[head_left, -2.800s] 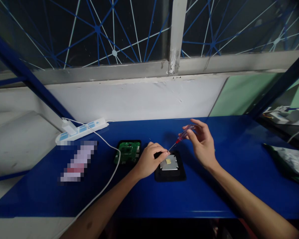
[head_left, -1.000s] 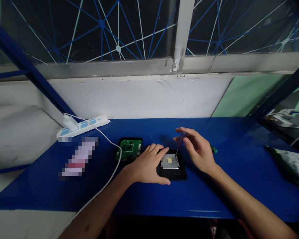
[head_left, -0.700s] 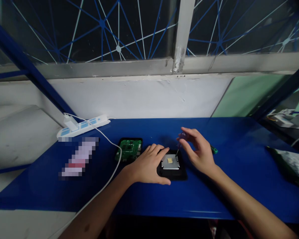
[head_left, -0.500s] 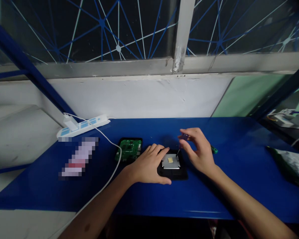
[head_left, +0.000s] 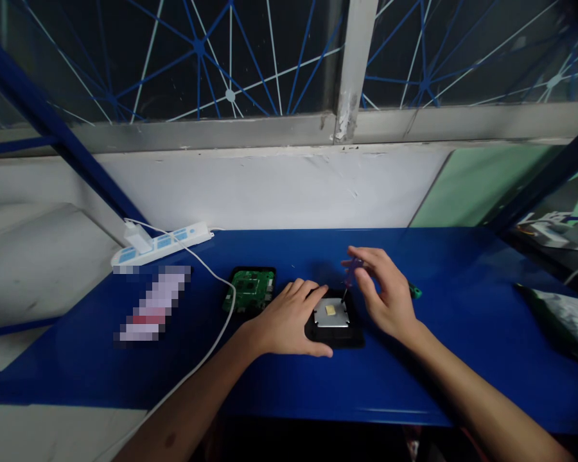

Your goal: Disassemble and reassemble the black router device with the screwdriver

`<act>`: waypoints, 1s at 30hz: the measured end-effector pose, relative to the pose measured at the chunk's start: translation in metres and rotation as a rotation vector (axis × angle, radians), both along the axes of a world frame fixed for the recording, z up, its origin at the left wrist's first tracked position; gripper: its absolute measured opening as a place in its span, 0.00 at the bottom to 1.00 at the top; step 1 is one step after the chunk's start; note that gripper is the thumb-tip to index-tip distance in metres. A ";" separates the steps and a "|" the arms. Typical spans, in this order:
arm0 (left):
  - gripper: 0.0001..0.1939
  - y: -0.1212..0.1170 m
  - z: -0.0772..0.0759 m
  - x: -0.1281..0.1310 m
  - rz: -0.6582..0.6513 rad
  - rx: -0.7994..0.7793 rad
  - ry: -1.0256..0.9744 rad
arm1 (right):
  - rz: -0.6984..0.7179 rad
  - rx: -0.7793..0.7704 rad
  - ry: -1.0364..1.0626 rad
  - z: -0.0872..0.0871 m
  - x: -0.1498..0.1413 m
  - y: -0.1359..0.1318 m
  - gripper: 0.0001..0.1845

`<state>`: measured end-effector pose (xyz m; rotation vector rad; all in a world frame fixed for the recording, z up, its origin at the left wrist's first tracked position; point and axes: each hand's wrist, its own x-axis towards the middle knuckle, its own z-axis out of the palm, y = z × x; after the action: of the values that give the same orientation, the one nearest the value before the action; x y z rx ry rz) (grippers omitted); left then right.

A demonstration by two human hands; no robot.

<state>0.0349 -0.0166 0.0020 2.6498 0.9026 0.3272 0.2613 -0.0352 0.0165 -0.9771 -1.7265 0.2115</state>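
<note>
My left hand [head_left: 291, 319] spans the left side of a black plastic case [head_left: 349, 339] lying on the table, thumb at its near edge and fingers at its far edge. Inside the case sits a silver metal plate [head_left: 336, 320] with a small yellowish pad [head_left: 330, 310] on it. A screwdriver [head_left: 350, 276] with a translucent purple handle is in the fingertips of my right hand [head_left: 386, 292]. Its shaft points down, the tip at the plate's far right corner. Left of my left hand lies a green circuit board [head_left: 250, 292] in a black tray.
A white power strip [head_left: 166, 244] with a plugged-in adapter stands at the back left, its white cable [head_left: 207, 340] crossing the table. Behind my right hand lies a small green object [head_left: 415, 292]. A silvery bag [head_left: 566, 317] rests at the right; a blurred pinkish item [head_left: 158, 301] lies left.
My right fingers have shifted around the screwdriver handle, and more of the handle shows. The left hand and the case stay in place.
</note>
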 end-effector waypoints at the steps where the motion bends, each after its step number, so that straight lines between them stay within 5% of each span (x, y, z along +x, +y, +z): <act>1: 0.55 0.000 0.000 0.000 -0.001 -0.001 0.000 | 0.014 -0.014 0.000 0.000 0.000 -0.001 0.23; 5: 0.55 0.000 -0.002 -0.001 -0.003 -0.004 0.006 | -0.007 0.024 -0.040 0.000 -0.001 0.000 0.28; 11: 0.54 0.000 -0.002 -0.001 0.002 0.004 0.005 | -0.103 0.087 -0.088 -0.001 0.000 0.003 0.22; 21: 0.55 0.000 -0.001 -0.001 -0.004 0.004 0.010 | 0.070 -0.066 -0.017 -0.004 0.002 0.000 0.28; 30: 0.54 -0.001 0.003 0.000 -0.009 -0.018 0.017 | -0.031 -0.013 -0.003 -0.008 0.000 0.003 0.29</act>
<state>0.0346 -0.0172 0.0049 2.6428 0.8949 0.2937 0.2612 -0.0318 0.0083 -1.0131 -1.7133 0.2013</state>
